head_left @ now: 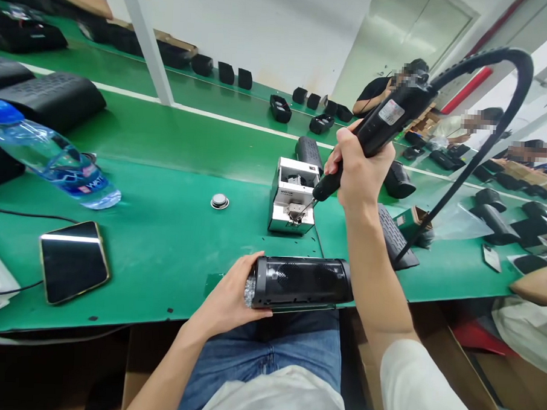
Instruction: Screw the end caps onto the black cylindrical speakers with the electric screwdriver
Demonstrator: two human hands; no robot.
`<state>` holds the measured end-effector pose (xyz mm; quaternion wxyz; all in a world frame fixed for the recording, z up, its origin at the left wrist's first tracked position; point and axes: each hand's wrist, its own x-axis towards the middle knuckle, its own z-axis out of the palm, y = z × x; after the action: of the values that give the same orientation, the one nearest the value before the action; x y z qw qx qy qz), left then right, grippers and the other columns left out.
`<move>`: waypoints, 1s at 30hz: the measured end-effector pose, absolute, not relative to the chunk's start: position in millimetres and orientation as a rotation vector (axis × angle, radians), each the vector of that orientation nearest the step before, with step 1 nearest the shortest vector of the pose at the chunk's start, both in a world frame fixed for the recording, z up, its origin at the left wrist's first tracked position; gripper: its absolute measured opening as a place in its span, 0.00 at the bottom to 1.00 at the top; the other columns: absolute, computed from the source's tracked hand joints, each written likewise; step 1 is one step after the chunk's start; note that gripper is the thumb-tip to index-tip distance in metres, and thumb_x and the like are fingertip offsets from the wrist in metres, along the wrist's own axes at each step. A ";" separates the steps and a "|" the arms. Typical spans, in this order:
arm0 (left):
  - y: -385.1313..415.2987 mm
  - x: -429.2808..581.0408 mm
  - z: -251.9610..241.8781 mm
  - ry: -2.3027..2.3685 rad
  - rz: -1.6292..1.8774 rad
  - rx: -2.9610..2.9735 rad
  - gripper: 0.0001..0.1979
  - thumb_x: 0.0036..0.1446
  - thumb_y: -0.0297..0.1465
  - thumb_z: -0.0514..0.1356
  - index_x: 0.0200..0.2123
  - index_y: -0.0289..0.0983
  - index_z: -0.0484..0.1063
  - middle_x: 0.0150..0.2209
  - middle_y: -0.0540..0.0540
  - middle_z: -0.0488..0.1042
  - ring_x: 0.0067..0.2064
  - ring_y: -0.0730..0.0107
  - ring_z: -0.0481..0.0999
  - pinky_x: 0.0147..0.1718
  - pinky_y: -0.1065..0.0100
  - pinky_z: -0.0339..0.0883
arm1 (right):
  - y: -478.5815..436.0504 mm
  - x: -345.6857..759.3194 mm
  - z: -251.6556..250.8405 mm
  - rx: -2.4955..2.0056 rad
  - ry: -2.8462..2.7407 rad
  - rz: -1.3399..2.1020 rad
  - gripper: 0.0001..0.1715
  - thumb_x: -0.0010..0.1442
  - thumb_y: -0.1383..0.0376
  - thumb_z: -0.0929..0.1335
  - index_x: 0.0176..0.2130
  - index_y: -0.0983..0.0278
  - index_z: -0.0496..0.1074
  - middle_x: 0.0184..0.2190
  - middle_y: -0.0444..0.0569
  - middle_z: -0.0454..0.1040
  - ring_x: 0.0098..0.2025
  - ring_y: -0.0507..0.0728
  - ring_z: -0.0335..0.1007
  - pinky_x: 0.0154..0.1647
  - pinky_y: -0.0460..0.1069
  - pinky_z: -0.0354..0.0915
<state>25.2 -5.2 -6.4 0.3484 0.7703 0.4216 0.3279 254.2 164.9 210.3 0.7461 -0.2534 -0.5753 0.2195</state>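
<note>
My left hand [233,297] is closed around the left end of a black cylindrical speaker [301,282] lying on its side at the near edge of the green table [173,225]. My right hand [359,172] grips a black electric screwdriver [376,128] with a thick black cable [509,100] arching off to the right. The screwdriver's bit points down into a small white screw feeder box [289,199] standing behind the speaker.
A plastic water bottle [53,159] lies at the left, a phone [74,260] face up near it, a small round metal cap [220,201] mid-table. Black speaker shells [51,98] line the conveyor behind. Other people sit at the far right and back; another person's hand [535,283] shows at the right.
</note>
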 end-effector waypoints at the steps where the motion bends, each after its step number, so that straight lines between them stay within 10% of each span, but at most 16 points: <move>1: -5.1 25.0 -6.3 1.097 0.848 2.001 0.62 0.49 0.29 0.82 0.79 0.51 0.51 0.76 0.36 0.66 0.75 0.37 0.70 0.74 0.38 0.69 | 165.0 253.8 210.4 -0.569 -1.255 0.484 0.15 0.61 0.61 0.78 0.31 0.57 0.70 0.19 0.34 0.63 0.14 0.48 0.60 0.14 0.47 0.60; 19: 1.9 21.4 -18.0 1.116 0.839 2.049 0.53 0.57 0.39 0.77 0.78 0.46 0.52 0.73 0.34 0.68 0.72 0.33 0.73 0.71 0.33 0.70 | 155.2 245.0 214.9 -0.762 -1.333 0.617 0.31 0.58 0.38 0.79 0.35 0.54 0.66 0.24 0.35 0.66 0.19 0.48 0.61 0.16 0.50 0.60; 27: -0.8 25.0 -4.8 1.055 0.863 2.035 0.57 0.55 0.35 0.80 0.79 0.46 0.52 0.75 0.34 0.66 0.76 0.36 0.69 0.75 0.37 0.65 | 58.9 270.7 258.3 -0.498 -1.272 0.663 0.08 0.59 0.65 0.75 0.34 0.55 0.73 0.19 0.34 0.61 0.15 0.48 0.56 0.13 0.50 0.54; 30: -1.1 25.7 -3.5 1.059 0.862 2.033 0.57 0.55 0.37 0.80 0.79 0.46 0.52 0.75 0.34 0.66 0.76 0.37 0.68 0.76 0.38 0.65 | 7.6 275.7 278.7 -0.643 -1.296 0.686 0.15 0.63 0.63 0.79 0.30 0.55 0.72 0.17 0.34 0.58 0.12 0.47 0.51 0.10 0.50 0.53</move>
<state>25.7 -1.1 -3.5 0.3394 0.7809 0.4068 0.3309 275.7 7.6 278.7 0.6963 -0.2882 -0.5810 0.3075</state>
